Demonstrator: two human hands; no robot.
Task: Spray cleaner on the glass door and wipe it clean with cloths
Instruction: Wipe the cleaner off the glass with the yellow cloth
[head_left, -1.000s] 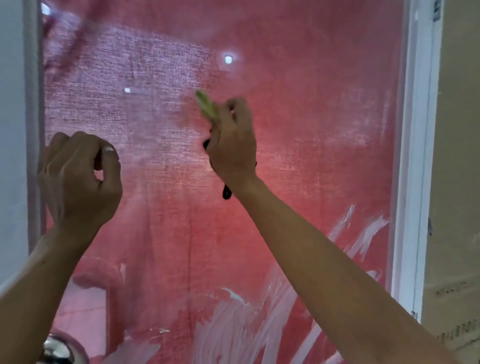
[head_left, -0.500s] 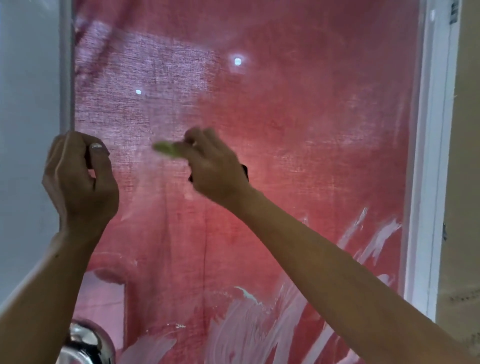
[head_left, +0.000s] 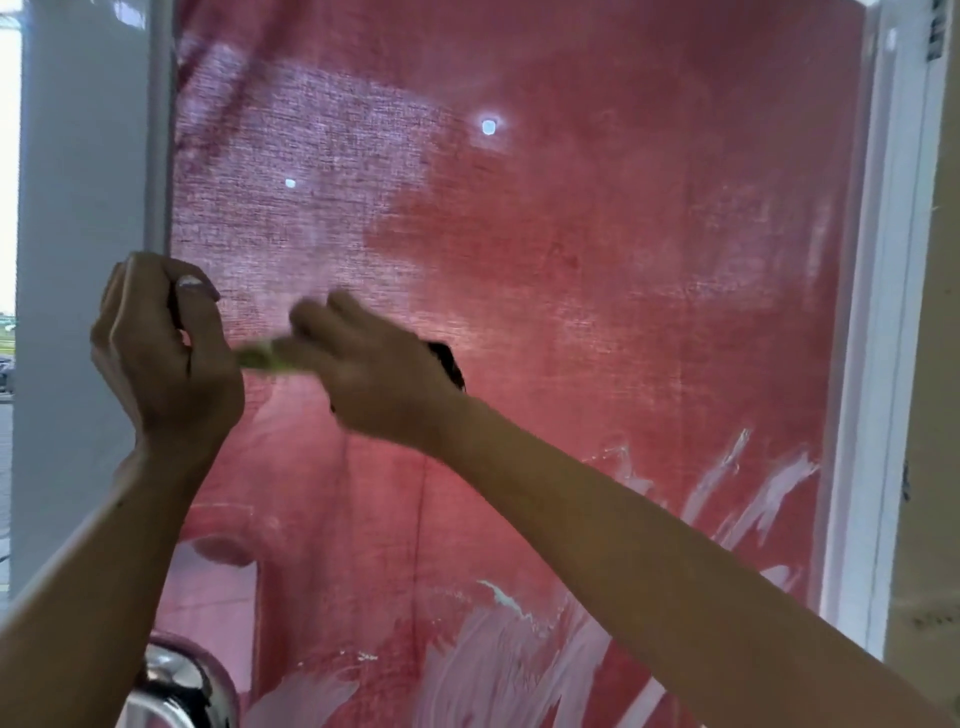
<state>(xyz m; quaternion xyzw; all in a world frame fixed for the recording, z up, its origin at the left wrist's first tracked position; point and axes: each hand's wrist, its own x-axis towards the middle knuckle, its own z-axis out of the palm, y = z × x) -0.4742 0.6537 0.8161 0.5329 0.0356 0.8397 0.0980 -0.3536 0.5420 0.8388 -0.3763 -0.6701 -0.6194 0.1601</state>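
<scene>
At the far left edge a strip of daylight shows beside one pale grey post (head_left: 78, 260), and a thin grey frame bar (head_left: 158, 130) runs down the left side of the glass door (head_left: 623, 260). The one glass pane fills most of the view, with red woven fabric (head_left: 597, 338) behind it and two small bright spots (head_left: 488, 126) showing through near the top. One shiny chrome knob (head_left: 176, 686) sits at the pane's bottom left corner.

Two bare hands are raised against the glass. The left hand (head_left: 161, 353) is at the pane's left edge, just below the end of the frame bar, its fingers curled with the thumb folded over them; something dark seems to sit inside the curl, but what it is cannot be told. The right hand (head_left: 363, 374), blurred, is just beside it toward the middle, gripping one yellow-green wiping tool (head_left: 260, 358) whose tip points left and nearly meets the left hand; a black part (head_left: 449, 364) sticks out behind the knuckles.

White smeared streaks (head_left: 519, 665) cover the bottom of the glass, and more streaks (head_left: 748, 488) rise near the right edge, next to the one white door frame (head_left: 883, 364)
</scene>
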